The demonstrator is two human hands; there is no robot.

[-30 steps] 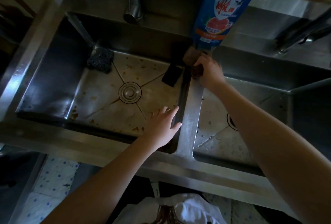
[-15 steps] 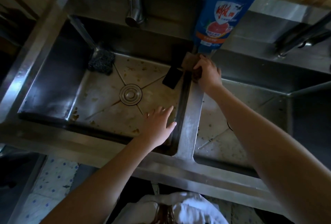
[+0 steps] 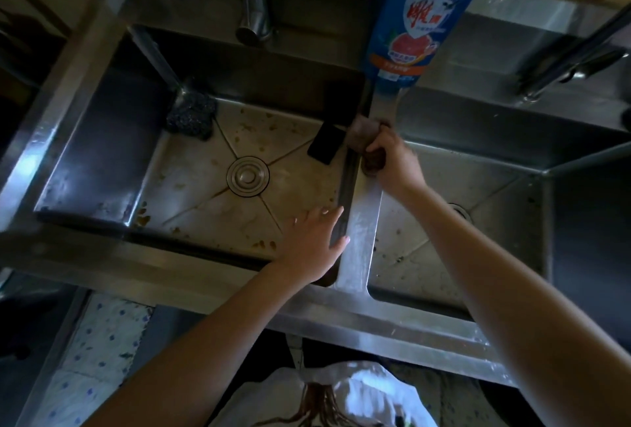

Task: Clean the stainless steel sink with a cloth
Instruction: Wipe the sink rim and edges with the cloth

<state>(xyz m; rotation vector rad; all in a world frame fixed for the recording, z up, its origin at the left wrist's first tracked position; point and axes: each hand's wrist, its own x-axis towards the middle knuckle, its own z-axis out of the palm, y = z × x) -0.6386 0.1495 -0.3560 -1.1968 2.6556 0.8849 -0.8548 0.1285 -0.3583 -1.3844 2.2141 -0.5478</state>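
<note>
Cloth: a dull brown cloth [image 3: 362,135], bunched into a wad, sits on the far end of the divider [image 3: 361,232] between the two basins, just in front of the blue bottle [image 3: 423,16]
Right grip: the right grip [image 3: 392,162] is clamped on the cloth, fingers curled over it, pressing it against the steel strip
Left grip: the left grip [image 3: 314,242] is spread, fingers straight, over the near right corner of the left basin; the thumb tip lies at the divider's edge, and I cannot tell whether it touches
Sink: a stainless steel sink [image 3: 170,266] with two basins set in the counter, its metal dim and smeared, the divider streaked pale
Left basin: the floor is blotched with brown spots around a round drain [image 3: 248,175]; a dark scouring pad [image 3: 191,117] sits in the far left corner, and a flat black slab [image 3: 326,146] lies tilted against the divider wall, just beside the cloth
Right basin: dark specks dot the floor; its drain [image 3: 461,211] shows only as a sliver past the right forearm
Back ledge: the bottle stands at the divider's far end; a faucet [image 3: 254,16] hangs over the left basin, and a second tap [image 3: 573,54] slants in at far right
Edges and room: most of the divider between the two grips is bare steel; the broad front rim runs across beneath both forearms
</note>
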